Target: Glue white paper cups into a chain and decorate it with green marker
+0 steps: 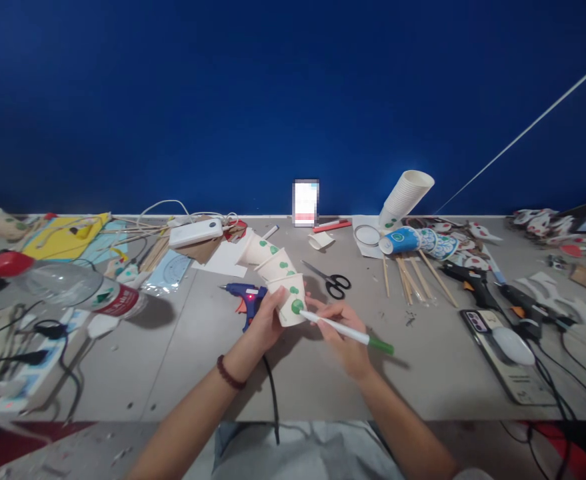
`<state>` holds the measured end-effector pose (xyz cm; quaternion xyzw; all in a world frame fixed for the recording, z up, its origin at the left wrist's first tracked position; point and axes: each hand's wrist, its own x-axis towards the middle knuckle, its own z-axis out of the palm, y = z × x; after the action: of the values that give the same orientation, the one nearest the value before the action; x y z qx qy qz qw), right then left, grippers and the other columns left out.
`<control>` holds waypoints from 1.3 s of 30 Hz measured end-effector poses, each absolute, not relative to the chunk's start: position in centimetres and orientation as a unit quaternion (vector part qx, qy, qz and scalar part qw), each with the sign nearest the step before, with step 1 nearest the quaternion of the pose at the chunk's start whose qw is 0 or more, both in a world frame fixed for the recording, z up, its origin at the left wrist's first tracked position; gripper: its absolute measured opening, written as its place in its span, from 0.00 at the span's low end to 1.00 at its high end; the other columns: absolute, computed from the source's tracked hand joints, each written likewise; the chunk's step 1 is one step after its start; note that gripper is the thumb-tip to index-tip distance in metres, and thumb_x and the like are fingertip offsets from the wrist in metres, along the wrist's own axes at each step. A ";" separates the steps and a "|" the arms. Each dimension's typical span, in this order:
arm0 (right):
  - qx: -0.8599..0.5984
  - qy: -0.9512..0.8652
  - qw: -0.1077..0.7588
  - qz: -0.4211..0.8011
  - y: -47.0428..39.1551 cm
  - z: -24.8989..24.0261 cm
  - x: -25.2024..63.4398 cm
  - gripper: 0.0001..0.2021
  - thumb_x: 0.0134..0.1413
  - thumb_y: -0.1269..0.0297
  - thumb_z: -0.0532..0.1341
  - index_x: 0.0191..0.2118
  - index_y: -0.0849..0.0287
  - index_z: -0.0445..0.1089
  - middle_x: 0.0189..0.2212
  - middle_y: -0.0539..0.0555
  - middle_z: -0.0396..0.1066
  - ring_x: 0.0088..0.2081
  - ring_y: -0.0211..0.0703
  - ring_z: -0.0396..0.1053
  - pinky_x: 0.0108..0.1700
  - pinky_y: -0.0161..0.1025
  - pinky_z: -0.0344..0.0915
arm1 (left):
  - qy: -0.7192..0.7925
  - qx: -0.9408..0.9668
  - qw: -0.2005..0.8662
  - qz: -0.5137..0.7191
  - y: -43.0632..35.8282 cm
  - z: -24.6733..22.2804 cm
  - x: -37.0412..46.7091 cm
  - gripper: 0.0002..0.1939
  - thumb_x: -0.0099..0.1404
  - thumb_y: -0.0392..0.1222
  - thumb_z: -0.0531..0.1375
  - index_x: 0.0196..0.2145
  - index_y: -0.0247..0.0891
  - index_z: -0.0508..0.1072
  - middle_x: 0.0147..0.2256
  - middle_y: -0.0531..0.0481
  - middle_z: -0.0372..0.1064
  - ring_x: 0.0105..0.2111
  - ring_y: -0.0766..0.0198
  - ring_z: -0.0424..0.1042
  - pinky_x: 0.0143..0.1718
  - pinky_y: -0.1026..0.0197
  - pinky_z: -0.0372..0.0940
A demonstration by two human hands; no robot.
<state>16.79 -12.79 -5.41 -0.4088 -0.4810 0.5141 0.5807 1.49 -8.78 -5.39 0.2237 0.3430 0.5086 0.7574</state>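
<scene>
Nested cups [279, 267] are white with green spots.

No text is readable: the red bottle label [123, 300] and phone case [517, 381] print blurs.

The held cups [275, 267] look like matt paper, the marker [347, 330] like smooth plastic. The bottle [75, 287] is clear, glossy plastic and the sticks [439, 279] are dull wood. The worktop [183, 353] looks smooth and matt; the scissors [329, 279] have metal blades and plastic handles.
</scene>
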 end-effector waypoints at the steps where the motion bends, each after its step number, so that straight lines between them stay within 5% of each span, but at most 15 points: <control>1: -0.412 -0.482 0.578 0.514 -12.8 -5.5 16.7 0.08 0.52 0.58 0.66 0.30 0.53 0.68 0.33 0.54 0.80 0.52 0.54 0.75 0.53 0.51 0.71 | 0.344 0.225 0.754 0.513 -8.8 -5.2 1.6 0.29 0.51 0.56 0.69 0.43 0.31 0.75 0.38 0.41 0.76 0.35 0.55 0.75 0.36 0.56 0.69; 17: -0.410 -0.494 0.579 0.503 -12.7 -6.1 16.5 0.05 0.52 0.65 0.65 0.30 0.54 0.68 0.32 0.54 0.78 0.52 0.55 0.74 0.51 0.52 0.71 | 0.351 0.222 0.740 0.529 -8.7 -5.1 1.7 0.29 0.50 0.54 0.70 0.44 0.31 0.74 0.37 0.41 0.77 0.33 0.56 0.76 0.35 0.57 0.70; 31: -0.404 -0.463 0.586 0.528 -12.8 -5.6 16.6 0.08 0.50 0.60 0.67 0.28 0.54 0.67 0.30 0.56 0.78 0.52 0.62 0.73 0.52 0.59 0.69 | 0.331 0.204 0.764 0.515 -8.7 -5.5 1.6 0.28 0.51 0.55 0.69 0.43 0.30 0.76 0.37 0.42 0.77 0.32 0.58 0.75 0.34 0.57 0.71; 39: -0.401 -0.453 0.593 0.531 -12.6 -5.2 16.6 0.07 0.48 0.66 0.66 0.26 0.53 0.67 0.27 0.50 0.75 0.50 0.56 0.76 0.51 0.50 0.71 | 0.321 0.206 0.774 0.505 -8.6 -6.0 1.5 0.28 0.52 0.56 0.68 0.42 0.30 0.77 0.35 0.41 0.77 0.30 0.58 0.75 0.34 0.58 0.69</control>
<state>16.62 -12.65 -5.24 -0.4012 -0.4526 0.5311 0.5934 1.46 -8.61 -5.99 0.2063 0.3209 0.5050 0.7743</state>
